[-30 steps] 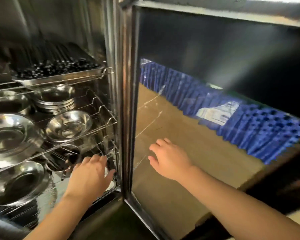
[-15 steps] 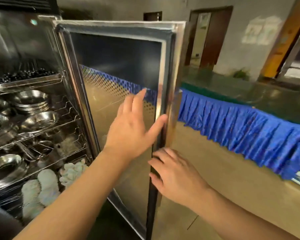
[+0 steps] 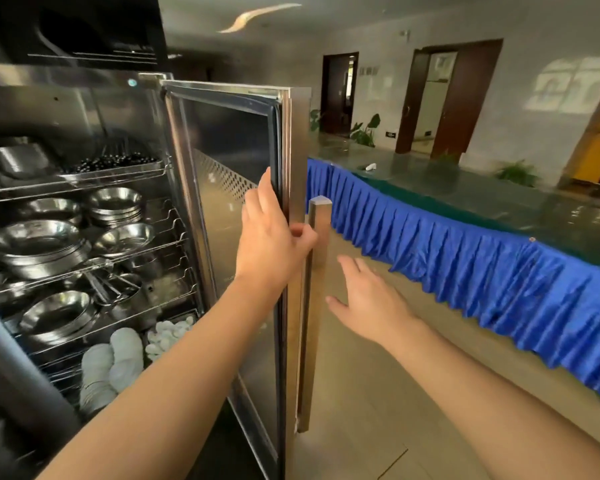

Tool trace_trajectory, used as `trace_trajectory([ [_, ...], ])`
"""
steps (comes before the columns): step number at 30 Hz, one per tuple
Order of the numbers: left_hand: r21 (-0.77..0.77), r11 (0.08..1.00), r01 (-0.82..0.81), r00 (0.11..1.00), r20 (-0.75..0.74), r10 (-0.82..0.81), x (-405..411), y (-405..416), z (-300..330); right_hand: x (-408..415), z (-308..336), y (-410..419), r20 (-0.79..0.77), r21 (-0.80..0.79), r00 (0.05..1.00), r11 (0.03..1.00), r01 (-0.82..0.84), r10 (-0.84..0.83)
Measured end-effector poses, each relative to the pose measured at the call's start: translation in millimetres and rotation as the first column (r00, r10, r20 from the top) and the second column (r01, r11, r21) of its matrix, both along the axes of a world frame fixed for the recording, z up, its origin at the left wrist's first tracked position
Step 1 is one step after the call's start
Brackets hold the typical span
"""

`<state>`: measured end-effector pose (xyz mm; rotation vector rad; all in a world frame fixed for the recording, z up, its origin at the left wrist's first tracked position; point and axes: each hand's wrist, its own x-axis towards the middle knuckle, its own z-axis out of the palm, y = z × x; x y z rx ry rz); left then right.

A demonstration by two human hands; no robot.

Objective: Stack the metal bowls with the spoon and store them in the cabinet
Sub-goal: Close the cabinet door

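The cabinet [image 3: 84,109] stands on the left with its door [image 3: 236,216] swung wide. The left hand [image 3: 271,237] holds the far edge of the door. Its fingers lie flat on the inside face and the thumb hooks round the edge, so this grip pinches the door. The right hand [image 3: 368,299] floats just right of the long door handle [image 3: 317,306]. Its grip is spread, with straight fingers, and it touches nothing.

The metal bowls [image 3: 39,244] sit inside the cabinet on wire shelves [image 3: 174,237]. Some are stacked, some sit alone. On a lower shelf, long thin metal things [image 3: 99,289] lie across a bowl; one may be the spoon, but the view is too blurry to be sure. White round dishes [image 3: 113,362] stand on edge on the bottom shelf. A tray of dark things [image 3: 115,164] sits on the top shelf.

Far to the right, a tabletop [image 3: 465,199] with a blue skirt [image 3: 465,268] runs along the room.
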<state>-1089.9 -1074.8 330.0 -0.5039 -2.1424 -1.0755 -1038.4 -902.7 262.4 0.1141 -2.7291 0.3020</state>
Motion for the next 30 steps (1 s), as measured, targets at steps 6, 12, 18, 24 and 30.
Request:
trace_trajectory([
  [6, 0.065, 0.995, -0.079, 0.996, -0.028, 0.081, 32.4, -73.1, -8.1, -7.6, -4.4, -49.4, 0.032, -0.114, 0.992, 0.986, -0.119, 0.123],
  [12, 0.115, 0.969, -0.218, 0.976, 0.024, 0.217, 58.8, -163.9, -16.1, -6.6, -9.8, -137.4, -0.048, -0.214, 0.928, 0.903, -0.372, 0.370],
  [18, 0.072, 0.923, -0.377, 0.925, 0.082, 0.371, 75.3, -255.3, -28.9, -20.3, -22.1, -235.5, -0.058, -0.448, 0.825, 0.723, -0.525, 0.562],
  [24, 0.053, 0.866, -0.498, 0.862, 0.139, 0.488, 65.1, -335.8, -37.7, -46.7, -37.3, -322.5, -0.085, -0.510, 0.730, 0.600, -0.617, 0.678],
  [30, -0.038, 0.804, -0.593, 0.796, 0.123, 0.593, 35.6, -417.9, -48.6, -76.7, -38.4, -405.6, -0.039, -0.494, 0.660, 0.560, -0.666, 0.750],
])
